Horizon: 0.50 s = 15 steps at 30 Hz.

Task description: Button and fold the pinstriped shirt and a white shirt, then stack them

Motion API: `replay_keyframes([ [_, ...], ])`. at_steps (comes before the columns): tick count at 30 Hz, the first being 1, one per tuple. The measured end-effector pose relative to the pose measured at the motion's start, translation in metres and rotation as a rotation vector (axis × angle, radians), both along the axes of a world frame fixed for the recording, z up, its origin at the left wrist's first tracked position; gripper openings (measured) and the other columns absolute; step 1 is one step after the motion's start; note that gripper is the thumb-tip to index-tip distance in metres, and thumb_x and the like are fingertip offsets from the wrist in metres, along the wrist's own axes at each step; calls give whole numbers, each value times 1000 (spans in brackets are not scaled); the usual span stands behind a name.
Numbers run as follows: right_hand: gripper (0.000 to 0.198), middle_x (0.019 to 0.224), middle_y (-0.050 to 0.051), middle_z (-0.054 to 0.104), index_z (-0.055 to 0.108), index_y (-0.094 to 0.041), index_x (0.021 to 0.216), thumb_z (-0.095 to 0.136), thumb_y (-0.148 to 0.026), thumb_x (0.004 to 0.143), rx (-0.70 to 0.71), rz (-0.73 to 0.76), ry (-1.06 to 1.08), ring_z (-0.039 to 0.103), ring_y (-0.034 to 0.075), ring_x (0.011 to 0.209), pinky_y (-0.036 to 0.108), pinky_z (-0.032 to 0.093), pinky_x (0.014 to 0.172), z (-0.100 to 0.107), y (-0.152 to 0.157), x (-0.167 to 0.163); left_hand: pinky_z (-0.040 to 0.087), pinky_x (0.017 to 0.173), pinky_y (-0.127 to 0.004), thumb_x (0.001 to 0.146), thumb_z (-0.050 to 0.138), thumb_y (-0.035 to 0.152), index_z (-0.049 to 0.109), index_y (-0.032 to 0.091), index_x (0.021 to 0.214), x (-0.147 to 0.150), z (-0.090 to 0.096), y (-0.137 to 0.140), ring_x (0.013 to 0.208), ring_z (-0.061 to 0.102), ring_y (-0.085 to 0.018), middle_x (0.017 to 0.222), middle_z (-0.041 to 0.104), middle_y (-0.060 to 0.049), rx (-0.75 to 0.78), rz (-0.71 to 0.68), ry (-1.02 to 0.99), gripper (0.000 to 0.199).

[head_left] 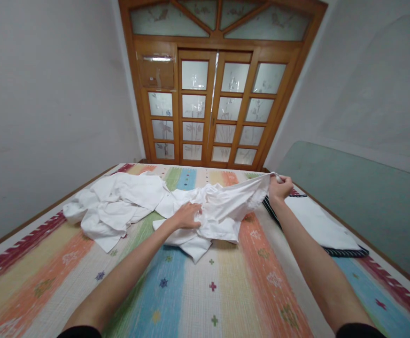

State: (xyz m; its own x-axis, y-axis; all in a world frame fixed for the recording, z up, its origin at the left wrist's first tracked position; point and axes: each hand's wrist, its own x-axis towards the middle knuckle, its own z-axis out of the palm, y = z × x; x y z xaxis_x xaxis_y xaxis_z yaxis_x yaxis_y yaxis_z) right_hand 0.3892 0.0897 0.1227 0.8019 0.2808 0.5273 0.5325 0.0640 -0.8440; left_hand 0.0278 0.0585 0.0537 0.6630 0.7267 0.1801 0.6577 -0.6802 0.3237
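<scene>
A crumpled white garment (222, 211) lies across the middle of the bed. My right hand (280, 187) pinches its far right corner and holds that part stretched up off the bedspread. My left hand (188, 216) rests on the left part of the same garment, with fingers curved and apart; whether any cloth is caught under the fingertips is hard to see. Left of it lies a loose heap of white clothes (120, 202), touching or nearly touching the garment.
A flat white item with black striped edging (317, 223) lies to the right, beyond my right forearm. The bed has a colourful striped bedspread (205, 291). A pale green headboard (359, 197) stands along the right wall. Wooden doors with glass panes (212, 108) are at the back.
</scene>
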Motion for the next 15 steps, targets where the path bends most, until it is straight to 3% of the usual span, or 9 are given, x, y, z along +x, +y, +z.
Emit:
replay_keyframes([
  [4, 23, 104, 14, 59, 54, -17, 89, 60, -20, 67, -120, -23, -103, 53, 27, 102, 42, 40, 94, -23, -2, 12, 35, 105, -41, 67, 67, 26, 63, 21, 88, -10, -2, -3, 112, 55, -28, 115, 63, -10, 31, 13, 78, 23],
  [6, 27, 107, 15, 61, 57, -15, 95, 56, -18, 68, -168, 53, -189, 55, 27, 101, 42, 41, 94, -36, -5, 8, 42, 95, -40, 66, 67, 29, 63, 20, 81, -10, -1, -5, 105, 56, -30, 104, 64, -11, 51, 86, 113, 18],
  [10, 23, 100, 10, 68, 63, -16, 97, 52, -26, 79, -331, 557, -484, 62, 21, 85, 38, 47, 88, -63, -11, -16, 44, 83, -40, 71, 63, 33, 60, 19, 72, -4, -3, -5, 97, 56, -31, 94, 62, -12, 77, 222, 165, 14],
  [12, 28, 110, 11, 68, 65, -17, 104, 52, -33, 84, -410, 795, -666, 64, 23, 97, 37, 47, 93, -78, -13, -28, 44, 82, -38, 74, 60, 33, 59, 19, 76, -2, -7, -6, 95, 57, -29, 92, 62, -11, 92, 286, 148, 14],
  [15, 36, 119, 14, 67, 65, -16, 113, 48, -36, 89, -584, 948, -846, 60, 26, 112, 40, 44, 99, -101, -14, -39, 43, 81, -35, 75, 59, 27, 56, 18, 84, -4, -14, -5, 92, 57, -26, 93, 62, -10, 116, 353, 77, 14],
])
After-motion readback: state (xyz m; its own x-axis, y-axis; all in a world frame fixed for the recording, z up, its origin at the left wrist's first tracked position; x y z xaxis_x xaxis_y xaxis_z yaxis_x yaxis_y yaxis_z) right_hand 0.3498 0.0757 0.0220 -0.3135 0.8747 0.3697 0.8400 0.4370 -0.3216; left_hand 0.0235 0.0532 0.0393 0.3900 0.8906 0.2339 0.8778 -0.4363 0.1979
